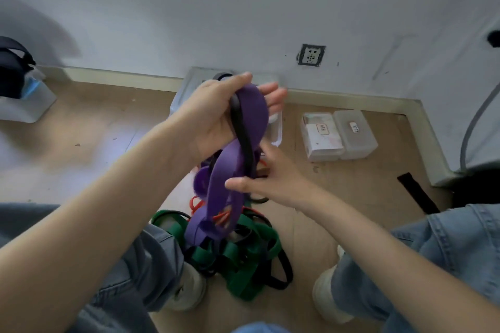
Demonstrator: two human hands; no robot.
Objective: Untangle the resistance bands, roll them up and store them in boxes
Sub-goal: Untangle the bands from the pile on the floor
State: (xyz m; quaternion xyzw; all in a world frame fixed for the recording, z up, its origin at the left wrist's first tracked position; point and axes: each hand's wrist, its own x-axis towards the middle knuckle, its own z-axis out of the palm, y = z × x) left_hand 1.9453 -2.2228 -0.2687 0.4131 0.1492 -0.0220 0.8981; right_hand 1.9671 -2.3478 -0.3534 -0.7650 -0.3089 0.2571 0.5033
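From the head view, one purple band [230, 170] and one thin black band [243, 132] were held up above the tangled pile [238, 257], which lay on the floor between two shoes. The left hand [216, 113] was curled round the tops of both. The right hand [273, 178] touched them lower down with loosely spread fingers; whether it pinched anything could not be told. Green, red and further black bands were seen in the pile, uncounted. Beyond the pile, two lidded boxes [338, 135] stood side by side; a third clear box [276, 127] was largely hidden behind the hands.
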